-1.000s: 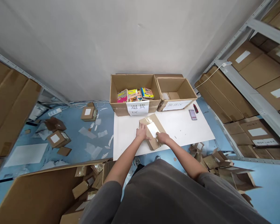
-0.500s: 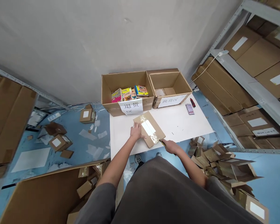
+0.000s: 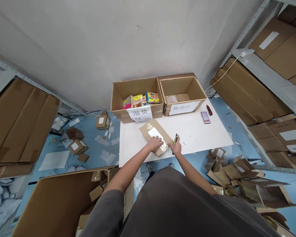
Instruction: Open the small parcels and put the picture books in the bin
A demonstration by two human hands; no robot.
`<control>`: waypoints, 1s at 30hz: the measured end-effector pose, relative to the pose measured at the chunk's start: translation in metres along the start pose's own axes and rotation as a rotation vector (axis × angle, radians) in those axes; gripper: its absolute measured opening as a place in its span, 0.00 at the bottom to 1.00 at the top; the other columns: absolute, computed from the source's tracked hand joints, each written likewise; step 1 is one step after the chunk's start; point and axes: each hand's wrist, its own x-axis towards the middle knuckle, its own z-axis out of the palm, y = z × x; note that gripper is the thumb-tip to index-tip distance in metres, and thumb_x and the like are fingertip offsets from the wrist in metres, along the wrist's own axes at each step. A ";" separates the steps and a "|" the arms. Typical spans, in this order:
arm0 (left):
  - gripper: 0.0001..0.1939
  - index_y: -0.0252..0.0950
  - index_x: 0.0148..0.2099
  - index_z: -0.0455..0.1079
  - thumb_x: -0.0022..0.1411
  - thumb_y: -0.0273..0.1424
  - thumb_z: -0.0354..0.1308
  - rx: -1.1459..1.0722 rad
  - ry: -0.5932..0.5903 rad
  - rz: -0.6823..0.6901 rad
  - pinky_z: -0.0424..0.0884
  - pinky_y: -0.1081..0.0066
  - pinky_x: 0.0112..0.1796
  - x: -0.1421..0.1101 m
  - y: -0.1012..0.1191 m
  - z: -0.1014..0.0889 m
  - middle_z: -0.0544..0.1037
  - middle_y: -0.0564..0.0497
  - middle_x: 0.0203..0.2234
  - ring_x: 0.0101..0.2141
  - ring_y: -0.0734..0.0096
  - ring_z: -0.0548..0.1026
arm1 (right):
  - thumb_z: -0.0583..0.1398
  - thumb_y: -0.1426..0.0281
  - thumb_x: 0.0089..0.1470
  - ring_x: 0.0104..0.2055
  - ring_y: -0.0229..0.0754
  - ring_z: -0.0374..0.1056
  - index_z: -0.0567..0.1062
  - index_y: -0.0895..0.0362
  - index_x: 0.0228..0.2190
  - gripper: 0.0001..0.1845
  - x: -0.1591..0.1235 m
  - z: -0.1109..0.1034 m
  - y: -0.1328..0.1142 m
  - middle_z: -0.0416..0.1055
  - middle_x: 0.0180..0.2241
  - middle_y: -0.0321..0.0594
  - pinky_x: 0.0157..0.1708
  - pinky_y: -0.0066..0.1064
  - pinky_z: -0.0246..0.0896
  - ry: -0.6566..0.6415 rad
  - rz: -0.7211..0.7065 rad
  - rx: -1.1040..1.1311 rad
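A flat brown cardboard box [image 3: 151, 126] with a white label and shiny clear tape lies at an angle on the white tabletop [image 3: 130, 148]. My left hand [image 3: 155, 144] grips its near left side, fingers bent over the label and tape. At the near right corner, my right hand [image 3: 176, 147] holds a yellow and black box cutter [image 3: 176, 138] pointing up, away from the box. The thumb side of this hand touches the box's edge. Whether the taped end is slit cannot be made out.
Behind stand an open carton [image 3: 135, 85] of colourful small boxes or books and a second open carton [image 3: 199, 86], both with paper signs. A red cutter [image 3: 209, 110] and a blurred phone-like object [image 3: 205, 117] lie right. Cardboard heaps [image 3: 236, 174] and shelves flank the table.
My left hand has slid from the box's left edge toward its near end. My right hand has lifted the cutter off the tape, turned it upward and come against the box. The view has shifted slightly.
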 end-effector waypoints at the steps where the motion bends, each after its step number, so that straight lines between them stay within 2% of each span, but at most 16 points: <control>1: 0.45 0.44 0.60 0.67 0.38 0.33 0.78 -0.002 0.001 -0.021 0.65 0.54 0.53 0.002 0.001 0.000 0.71 0.40 0.56 0.56 0.44 0.66 | 0.67 0.52 0.54 0.51 0.60 0.76 0.37 0.59 0.73 0.63 0.005 -0.001 -0.002 0.77 0.50 0.55 0.46 0.42 0.69 0.002 0.007 0.014; 4: 0.45 0.42 0.58 0.69 0.36 0.39 0.79 -0.063 0.018 -0.103 0.65 0.53 0.54 -0.002 0.006 0.009 0.71 0.38 0.55 0.57 0.43 0.66 | 0.71 0.58 0.49 0.50 0.58 0.76 0.40 0.55 0.73 0.64 0.023 -0.005 -0.013 0.79 0.49 0.52 0.46 0.40 0.68 -0.026 0.007 0.041; 6: 0.45 0.42 0.59 0.68 0.38 0.43 0.79 -0.119 0.084 -0.186 0.64 0.52 0.57 -0.009 0.012 0.019 0.68 0.38 0.59 0.61 0.42 0.64 | 0.72 0.61 0.47 0.48 0.57 0.76 0.42 0.54 0.73 0.64 0.035 -0.007 -0.024 0.79 0.49 0.51 0.46 0.40 0.68 -0.072 -0.035 0.038; 8: 0.46 0.43 0.61 0.65 0.41 0.43 0.78 -0.161 0.149 -0.270 0.60 0.52 0.61 -0.017 0.018 0.029 0.62 0.39 0.66 0.65 0.42 0.60 | 0.73 0.63 0.45 0.48 0.56 0.76 0.44 0.53 0.73 0.64 0.044 -0.008 -0.032 0.79 0.49 0.50 0.46 0.39 0.67 -0.101 -0.085 0.039; 10: 0.49 0.44 0.63 0.62 0.40 0.40 0.79 -0.193 0.148 -0.334 0.58 0.53 0.64 -0.021 0.024 0.035 0.57 0.40 0.70 0.69 0.43 0.56 | 0.73 0.64 0.45 0.47 0.55 0.76 0.47 0.53 0.72 0.62 0.047 -0.010 -0.033 0.79 0.49 0.49 0.46 0.38 0.67 -0.111 -0.151 0.058; 12: 0.51 0.44 0.63 0.62 0.39 0.39 0.81 -0.221 0.105 -0.384 0.58 0.55 0.64 -0.022 0.028 0.034 0.56 0.40 0.71 0.69 0.45 0.56 | 0.71 0.62 0.49 0.45 0.52 0.76 0.50 0.51 0.71 0.56 0.041 -0.013 -0.024 0.79 0.47 0.45 0.45 0.36 0.68 -0.123 -0.247 0.107; 14: 0.52 0.43 0.63 0.62 0.37 0.38 0.81 -0.234 0.076 -0.419 0.58 0.55 0.64 -0.019 0.031 0.030 0.59 0.40 0.71 0.69 0.46 0.58 | 0.64 0.60 0.58 0.41 0.49 0.77 0.54 0.50 0.70 0.45 0.026 -0.015 -0.005 0.80 0.44 0.41 0.42 0.34 0.69 -0.165 -0.351 0.171; 17: 0.53 0.43 0.63 0.62 0.35 0.38 0.82 -0.229 0.059 -0.452 0.58 0.55 0.63 -0.015 0.033 0.023 0.61 0.39 0.70 0.68 0.47 0.60 | 0.55 0.60 0.65 0.32 0.44 0.76 0.58 0.50 0.69 0.34 -0.006 -0.014 0.028 0.79 0.36 0.37 0.36 0.31 0.69 -0.289 -0.443 0.222; 20: 0.54 0.42 0.62 0.62 0.33 0.39 0.82 -0.211 0.043 -0.469 0.59 0.56 0.62 -0.012 0.036 0.018 0.62 0.38 0.69 0.66 0.48 0.62 | 0.52 0.61 0.67 0.22 0.41 0.71 0.58 0.50 0.69 0.32 -0.030 -0.008 0.053 0.75 0.27 0.33 0.30 0.29 0.69 -0.412 -0.416 0.252; 23: 0.54 0.41 0.63 0.62 0.35 0.42 0.81 -0.205 0.013 -0.510 0.61 0.55 0.60 -0.009 0.042 0.017 0.63 0.37 0.68 0.65 0.48 0.63 | 0.52 0.61 0.67 0.18 0.39 0.68 0.56 0.49 0.70 0.33 -0.037 -0.006 0.061 0.70 0.22 0.28 0.27 0.28 0.68 -0.471 -0.335 0.335; 27: 0.52 0.42 0.63 0.61 0.38 0.45 0.80 -0.221 0.000 -0.576 0.60 0.53 0.59 -0.006 0.051 0.019 0.63 0.36 0.68 0.65 0.45 0.62 | 0.54 0.61 0.66 0.17 0.37 0.66 0.55 0.49 0.71 0.35 -0.034 -0.013 0.060 0.68 0.23 0.28 0.24 0.28 0.68 -0.564 -0.273 0.449; 30: 0.52 0.41 0.63 0.61 0.38 0.44 0.80 -0.222 0.001 -0.579 0.60 0.54 0.59 -0.004 0.053 0.021 0.64 0.36 0.67 0.64 0.45 0.64 | 0.55 0.59 0.66 0.17 0.36 0.65 0.53 0.50 0.72 0.37 -0.034 -0.020 0.057 0.69 0.25 0.29 0.24 0.28 0.68 -0.604 -0.223 0.448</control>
